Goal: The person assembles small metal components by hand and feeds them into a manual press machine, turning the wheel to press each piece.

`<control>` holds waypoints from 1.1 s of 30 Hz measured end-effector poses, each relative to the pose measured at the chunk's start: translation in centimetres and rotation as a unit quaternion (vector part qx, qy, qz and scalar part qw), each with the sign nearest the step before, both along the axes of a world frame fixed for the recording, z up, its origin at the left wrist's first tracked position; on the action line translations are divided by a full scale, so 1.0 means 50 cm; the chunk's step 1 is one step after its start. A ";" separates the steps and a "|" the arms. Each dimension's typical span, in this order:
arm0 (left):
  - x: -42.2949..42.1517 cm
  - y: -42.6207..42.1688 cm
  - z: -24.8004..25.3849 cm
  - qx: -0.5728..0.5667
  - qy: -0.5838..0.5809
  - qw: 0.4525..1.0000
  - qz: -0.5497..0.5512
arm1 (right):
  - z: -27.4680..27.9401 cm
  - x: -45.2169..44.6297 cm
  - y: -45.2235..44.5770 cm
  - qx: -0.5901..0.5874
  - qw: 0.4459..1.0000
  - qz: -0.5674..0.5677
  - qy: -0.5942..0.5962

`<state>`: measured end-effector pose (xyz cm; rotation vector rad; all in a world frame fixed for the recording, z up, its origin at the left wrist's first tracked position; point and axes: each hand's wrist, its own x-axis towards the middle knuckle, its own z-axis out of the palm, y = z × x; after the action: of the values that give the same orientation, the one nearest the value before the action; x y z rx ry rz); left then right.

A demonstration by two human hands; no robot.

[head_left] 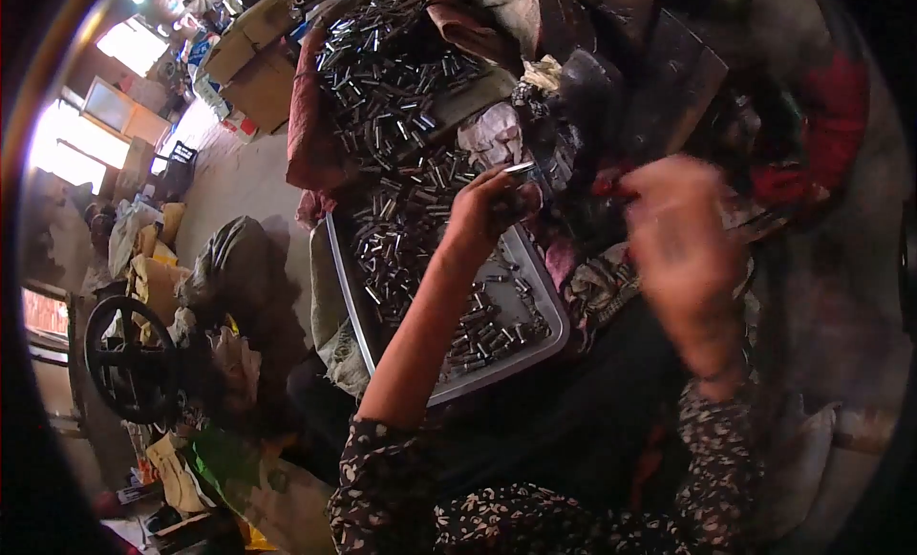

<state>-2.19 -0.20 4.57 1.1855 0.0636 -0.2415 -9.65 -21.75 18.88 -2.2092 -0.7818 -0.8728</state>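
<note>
My left hand (480, 216) is closed above the tray, with a small shiny metal cylinder (519, 168) sticking out at its fingertips. To the right, my right hand (673, 230) is raised and smeared by motion, so its fingers and anything in them cannot be made out. A red spot (605, 183) shows just beside its fingertips. Under my left forearm, a grey plastic tray (557, 316) contains many short metal cylinders (487, 340). More of these cylinders (382, 87) are heaped beyond it on reddish cloth. A crumpled pale cloth (492, 130) lies just past my left hand.
A dark metal plate (693, 73) and dark machine-like parts stand ahead on the right. Rags (602, 288) lie beside the tray. On the left are a black handwheel (131, 359), a grey sack (229, 264) and cardboard boxes (258, 73). Red fabric (831, 125) shows at far right.
</note>
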 end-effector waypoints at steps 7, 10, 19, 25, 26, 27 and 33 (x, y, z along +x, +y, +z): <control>-0.159 0.145 0.008 -0.309 0.156 0.931 0.121 | -0.306 -0.050 0.224 -0.205 0.948 0.166 0.179; -0.193 0.172 0.002 -0.309 0.127 0.935 0.120 | -0.351 -0.049 0.249 -0.246 0.946 0.164 0.131; -0.164 0.131 -0.024 0.550 -0.085 0.831 0.017 | -0.337 0.042 0.197 0.196 0.898 0.123 0.375; -0.145 0.086 -0.070 0.798 -0.289 0.523 -0.079 | -0.338 0.053 0.177 0.237 0.862 0.093 0.438; -0.144 0.086 -0.071 0.798 -0.290 0.522 -0.081 | -0.333 0.049 0.176 0.254 0.823 0.096 0.499; -0.143 0.088 -0.063 0.775 -0.262 0.571 -0.073 | -0.335 0.047 0.178 0.256 0.822 0.095 0.500; -0.166 0.107 -0.009 0.239 0.102 0.965 0.027 | -0.322 0.037 0.178 0.265 0.807 0.119 0.514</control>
<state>-10.48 5.17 4.12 1.6338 0.3494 -0.3101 -7.78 -12.85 2.79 -1.6422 -0.2021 0.2752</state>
